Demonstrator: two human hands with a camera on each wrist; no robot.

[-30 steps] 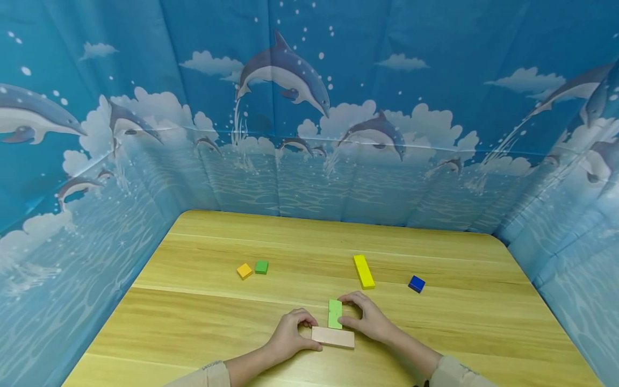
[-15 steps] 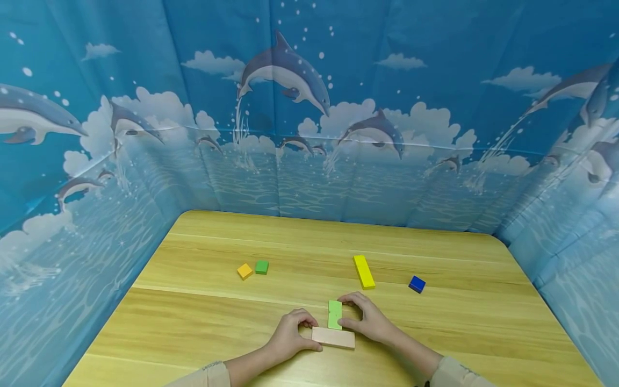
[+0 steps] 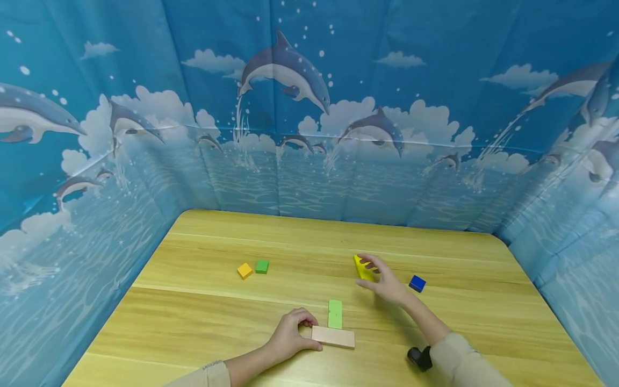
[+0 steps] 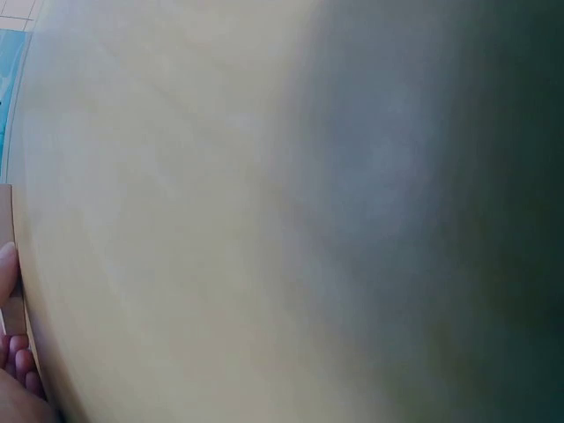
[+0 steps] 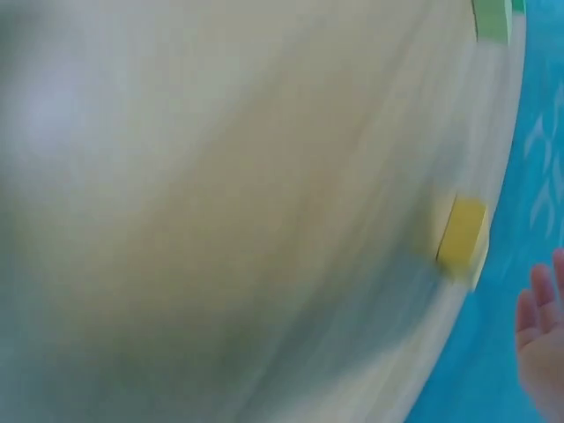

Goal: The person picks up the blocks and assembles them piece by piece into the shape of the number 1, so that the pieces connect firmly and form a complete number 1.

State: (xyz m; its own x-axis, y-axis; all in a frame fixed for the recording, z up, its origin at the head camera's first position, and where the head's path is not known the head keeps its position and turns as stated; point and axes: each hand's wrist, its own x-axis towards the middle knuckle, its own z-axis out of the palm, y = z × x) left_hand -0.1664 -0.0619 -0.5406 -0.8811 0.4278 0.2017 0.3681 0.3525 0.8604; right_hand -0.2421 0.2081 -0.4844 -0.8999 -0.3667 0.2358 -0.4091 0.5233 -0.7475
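A pale wooden block [image 3: 333, 337] lies lengthwise near the front, and my left hand [image 3: 290, 336] pinches its left end between thumb and fingers. At the left edge of the left wrist view, the same block [image 4: 6, 211] shows with a thumb on it. Right behind it a light green block [image 3: 335, 314] stands end-on to its far side. My right hand [image 3: 385, 282] hovers with spread, bent fingers over a long yellow block [image 3: 360, 267], partly covering it. In the right wrist view the yellow block [image 5: 463, 233] appears apart from the fingertips.
Small orange [image 3: 245, 271] and green [image 3: 261, 267] blocks lie side by side at the left. A blue block [image 3: 417, 284] sits right of my right hand. A black device [image 3: 419, 359] is by the right sleeve. Dolphin-printed curtains [image 3: 309, 177] border the wooden table [image 3: 193, 322].
My right hand has let go of the light green block and moved away and right, over to the yellow block. The left hand and the pale block have stayed put.
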